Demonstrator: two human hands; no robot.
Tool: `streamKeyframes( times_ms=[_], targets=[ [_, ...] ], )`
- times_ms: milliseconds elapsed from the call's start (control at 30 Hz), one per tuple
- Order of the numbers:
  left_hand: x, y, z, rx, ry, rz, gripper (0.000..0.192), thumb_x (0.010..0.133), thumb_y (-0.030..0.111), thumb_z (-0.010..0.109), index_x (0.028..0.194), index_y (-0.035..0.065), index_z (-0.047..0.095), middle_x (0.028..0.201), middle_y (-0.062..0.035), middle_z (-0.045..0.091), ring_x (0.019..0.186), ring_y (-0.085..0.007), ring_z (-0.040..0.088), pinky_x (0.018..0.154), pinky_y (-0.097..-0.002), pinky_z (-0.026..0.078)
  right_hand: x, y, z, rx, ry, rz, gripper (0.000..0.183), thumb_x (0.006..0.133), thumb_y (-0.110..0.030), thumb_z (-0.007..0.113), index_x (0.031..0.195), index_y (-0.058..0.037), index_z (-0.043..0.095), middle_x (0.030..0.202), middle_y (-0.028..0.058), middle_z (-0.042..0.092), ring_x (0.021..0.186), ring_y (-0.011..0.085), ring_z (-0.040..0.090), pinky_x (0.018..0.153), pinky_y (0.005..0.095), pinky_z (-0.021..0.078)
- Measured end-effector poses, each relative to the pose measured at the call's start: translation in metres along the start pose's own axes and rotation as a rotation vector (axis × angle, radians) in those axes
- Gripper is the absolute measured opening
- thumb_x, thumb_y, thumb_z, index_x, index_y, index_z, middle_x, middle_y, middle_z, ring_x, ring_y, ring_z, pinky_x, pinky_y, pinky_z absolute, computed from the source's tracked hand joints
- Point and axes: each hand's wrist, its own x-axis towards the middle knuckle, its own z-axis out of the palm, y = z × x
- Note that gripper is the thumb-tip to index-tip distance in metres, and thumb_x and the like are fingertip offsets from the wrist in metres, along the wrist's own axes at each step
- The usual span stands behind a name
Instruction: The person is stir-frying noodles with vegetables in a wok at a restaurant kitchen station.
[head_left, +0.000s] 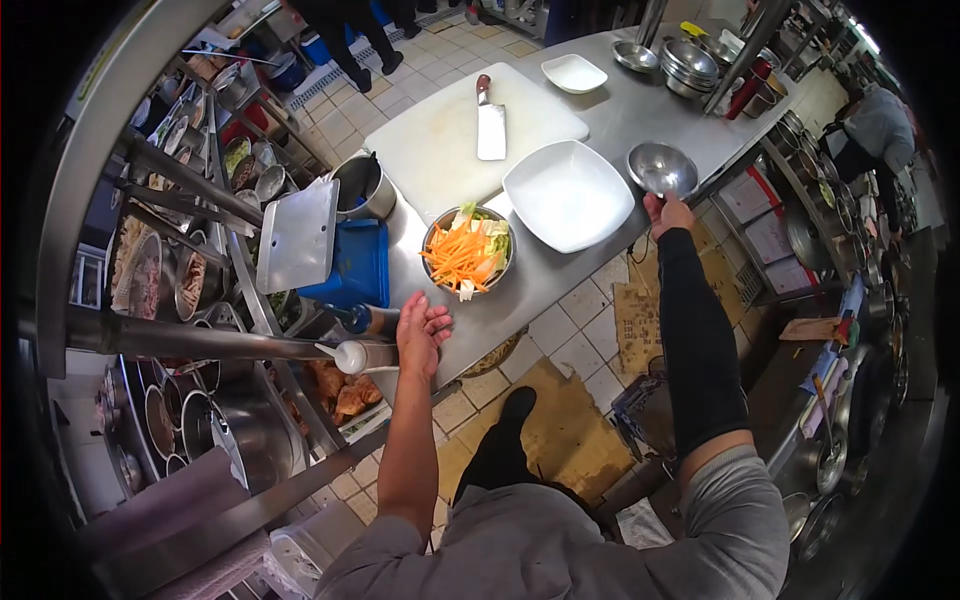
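My right hand (667, 212) grips the near rim of an empty metal bowl (663, 171) at the right edge of the steel counter (541, 277). Over the counter's left end, my left hand (421, 334) is held with its fingers apart and nothing in it. Just beyond it stands a metal bowl of carrot strips (459, 251) and cut leafy vegetable (496, 232). Between the two bowls is a large white square dish (568, 196), empty. Farther back, a cleaver (492, 129) with a brown handle lies on a white cutting board (420, 142).
A small white dish (574, 74) and stacked metal bowls (686, 66) stand at the back. Left are a blue container (360, 262), a squeeze bottle (360, 356) and a metal rail (195, 339). Another person (877, 127) is at far right.
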Motion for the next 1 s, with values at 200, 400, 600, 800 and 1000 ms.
streamKeyframes(
  times_ms=[200, 400, 600, 800, 1000],
  targets=[
    [0.015, -0.012, 0.041, 0.131, -0.041, 0.047, 0.020, 0.099, 0.027, 0.065, 0.104, 0.0092, 0.057, 0.091, -0.0039, 0.064, 0.077, -0.0120, 0.064, 0.063, -0.0259, 0.055, -0.056, 0.010, -0.044, -0.124, -0.082, -0.106, 0.043, 0.102, -0.042, 0.052, 0.098, 0.0000, 0.059, 0.076, 0.0080, 0.061, 0.068, 0.0216, 0.066, 0.055, 0.0354, 0.0566],
    [0.014, -0.033, 0.016, 0.123, 0.100, 0.319, 0.009, 0.095, 0.017, 0.061, 0.090, 0.0102, 0.059, 0.079, 0.0011, 0.055, 0.068, -0.0105, 0.054, 0.064, -0.0283, 0.051, -0.242, 0.105, -0.225, -0.239, -0.053, 0.260, 0.028, 0.100, -0.032, 0.055, 0.093, -0.0062, 0.061, 0.074, 0.0068, 0.060, 0.060, 0.0205, 0.062, 0.054, 0.0353, 0.0515],
    [-0.059, -0.049, 0.020, 0.334, 0.015, 0.428, 0.013, 0.095, 0.015, 0.058, 0.083, 0.0089, 0.056, 0.072, 0.0022, 0.052, 0.066, -0.0086, 0.050, 0.061, -0.0256, 0.046, -0.411, 0.079, -0.312, -0.221, -0.075, 0.373, 0.025, 0.102, -0.031, 0.060, 0.098, -0.0063, 0.062, 0.087, 0.0071, 0.066, 0.065, 0.0185, 0.067, 0.057, 0.0337, 0.0561],
    [-0.212, -0.116, 0.116, 0.345, -0.478, 0.277, 0.010, 0.095, 0.013, 0.055, 0.086, 0.0077, 0.056, 0.075, 0.0017, 0.053, 0.066, -0.0088, 0.048, 0.059, -0.0261, 0.042, -0.500, -0.003, -0.341, -0.033, -0.158, 0.122, 0.027, 0.101, -0.029, 0.065, 0.109, -0.0037, 0.064, 0.096, 0.0066, 0.068, 0.076, 0.0166, 0.070, 0.064, 0.0310, 0.0590],
    [-0.389, -0.248, 0.149, 0.457, -1.009, -0.096, 0.014, 0.099, 0.018, 0.054, 0.104, 0.0059, 0.060, 0.100, -0.0053, 0.067, 0.087, -0.0138, 0.063, 0.072, -0.0289, 0.051, -0.603, -0.058, -0.447, -0.011, 0.119, -0.279, 0.032, 0.101, -0.026, 0.062, 0.116, 0.0016, 0.060, 0.105, 0.0090, 0.067, 0.080, 0.0159, 0.069, 0.058, 0.0299, 0.0598]
  ],
)
